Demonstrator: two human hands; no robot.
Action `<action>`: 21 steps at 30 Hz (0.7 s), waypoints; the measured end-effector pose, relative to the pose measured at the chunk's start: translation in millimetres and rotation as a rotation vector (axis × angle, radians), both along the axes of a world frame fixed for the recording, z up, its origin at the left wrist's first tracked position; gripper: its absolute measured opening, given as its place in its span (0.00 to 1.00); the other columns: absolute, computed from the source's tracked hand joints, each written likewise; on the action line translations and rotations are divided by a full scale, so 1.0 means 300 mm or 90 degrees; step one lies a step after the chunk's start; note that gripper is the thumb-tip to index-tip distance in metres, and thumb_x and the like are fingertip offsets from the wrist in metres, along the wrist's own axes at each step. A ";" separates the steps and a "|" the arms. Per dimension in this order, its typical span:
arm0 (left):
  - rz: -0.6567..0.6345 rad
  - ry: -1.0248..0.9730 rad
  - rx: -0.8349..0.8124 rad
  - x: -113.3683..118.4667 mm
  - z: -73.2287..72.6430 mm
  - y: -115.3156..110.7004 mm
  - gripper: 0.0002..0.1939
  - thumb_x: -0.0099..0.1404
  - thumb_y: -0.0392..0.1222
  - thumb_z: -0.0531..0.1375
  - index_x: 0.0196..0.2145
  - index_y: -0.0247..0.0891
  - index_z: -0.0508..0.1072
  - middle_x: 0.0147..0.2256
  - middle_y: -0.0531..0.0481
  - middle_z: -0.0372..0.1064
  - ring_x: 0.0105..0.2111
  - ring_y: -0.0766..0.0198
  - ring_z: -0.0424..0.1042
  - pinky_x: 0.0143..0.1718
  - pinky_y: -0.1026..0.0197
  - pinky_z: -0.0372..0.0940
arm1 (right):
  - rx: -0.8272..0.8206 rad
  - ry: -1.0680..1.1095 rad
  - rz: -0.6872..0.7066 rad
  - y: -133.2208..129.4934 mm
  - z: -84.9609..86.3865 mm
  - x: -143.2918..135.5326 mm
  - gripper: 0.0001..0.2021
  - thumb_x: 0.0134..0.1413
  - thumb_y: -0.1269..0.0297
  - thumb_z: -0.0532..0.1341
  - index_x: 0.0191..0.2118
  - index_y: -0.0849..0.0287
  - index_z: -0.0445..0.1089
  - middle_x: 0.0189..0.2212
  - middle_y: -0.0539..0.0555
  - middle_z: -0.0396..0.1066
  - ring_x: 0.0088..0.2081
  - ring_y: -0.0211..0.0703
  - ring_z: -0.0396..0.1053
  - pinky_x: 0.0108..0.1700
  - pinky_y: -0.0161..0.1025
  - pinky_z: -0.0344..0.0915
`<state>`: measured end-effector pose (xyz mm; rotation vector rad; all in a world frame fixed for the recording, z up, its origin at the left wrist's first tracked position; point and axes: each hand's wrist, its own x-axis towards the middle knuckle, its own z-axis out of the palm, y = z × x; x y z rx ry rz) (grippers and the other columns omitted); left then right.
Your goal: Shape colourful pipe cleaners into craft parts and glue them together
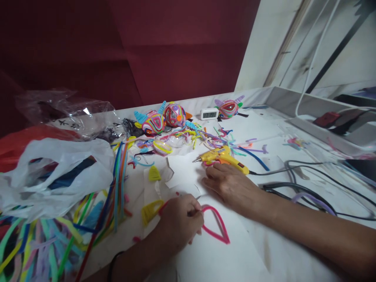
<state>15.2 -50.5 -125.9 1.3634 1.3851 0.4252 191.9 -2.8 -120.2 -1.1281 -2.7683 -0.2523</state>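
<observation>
A pink pipe cleaner (221, 225), bent into a leaf-shaped loop with its point to the lower right, is pinched in my left hand (183, 219) above white paper (235, 258). My right hand (225, 182) reaches forward with its fingers spread low over the table, just in front of a yellow glue gun (235, 162). Whether its fingertips touch the gun or a small pink piece beside it cannot be made out. Yellow coiled pieces (151, 211) lie to the left of my left hand.
Decorated balls (176, 114) and a small white clock (209, 114) stand along the back. Pipe cleaners (44, 246) and a white plastic bag (67, 156) fill the left. Black cables (317, 166) curl at the right, beside a white tray (323, 129).
</observation>
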 end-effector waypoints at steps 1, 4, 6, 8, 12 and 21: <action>0.000 -0.004 0.001 0.000 -0.002 0.000 0.03 0.53 0.32 0.52 0.25 0.39 0.63 0.14 0.61 0.62 0.08 0.75 0.53 0.08 0.72 0.45 | -0.003 0.004 0.001 -0.001 0.002 0.002 0.09 0.60 0.67 0.55 0.31 0.59 0.71 0.33 0.55 0.69 0.37 0.47 0.64 0.41 0.43 0.58; 0.002 -0.011 0.001 0.000 -0.002 0.000 0.04 0.53 0.32 0.52 0.25 0.39 0.63 0.14 0.61 0.62 0.09 0.75 0.53 0.09 0.72 0.45 | -0.012 0.013 -0.005 -0.002 0.010 0.005 0.07 0.59 0.68 0.56 0.34 0.59 0.72 0.33 0.56 0.69 0.37 0.46 0.64 0.41 0.42 0.58; 0.001 -0.016 0.000 0.001 0.003 0.001 0.04 0.53 0.32 0.52 0.24 0.38 0.62 0.14 0.61 0.62 0.09 0.76 0.53 0.09 0.72 0.46 | -0.004 0.008 -0.007 -0.001 0.012 0.003 0.07 0.59 0.69 0.56 0.38 0.60 0.72 0.34 0.57 0.69 0.38 0.47 0.64 0.41 0.43 0.58; 0.003 -0.020 -0.003 0.001 0.008 0.001 0.04 0.53 0.31 0.52 0.24 0.38 0.62 0.14 0.61 0.61 0.09 0.76 0.53 0.09 0.72 0.46 | 0.015 -0.007 -0.001 0.001 0.009 -0.002 0.08 0.59 0.69 0.56 0.41 0.60 0.71 0.35 0.58 0.69 0.39 0.48 0.64 0.42 0.44 0.58; 0.001 -0.039 0.003 -0.005 0.014 -0.001 0.02 0.54 0.33 0.53 0.25 0.38 0.63 0.15 0.61 0.62 0.09 0.75 0.54 0.10 0.71 0.47 | 0.049 -0.023 0.011 0.002 -0.004 -0.009 0.08 0.59 0.70 0.56 0.39 0.59 0.71 0.36 0.58 0.69 0.38 0.48 0.63 0.42 0.45 0.57; 0.011 -0.043 0.099 -0.056 0.086 0.010 0.02 0.54 0.36 0.54 0.25 0.37 0.66 0.15 0.59 0.62 0.12 0.75 0.54 0.14 0.71 0.48 | 0.047 0.235 0.044 -0.075 0.149 0.027 0.13 0.62 0.67 0.51 0.28 0.60 0.67 0.26 0.55 0.66 0.30 0.42 0.64 0.34 0.39 0.60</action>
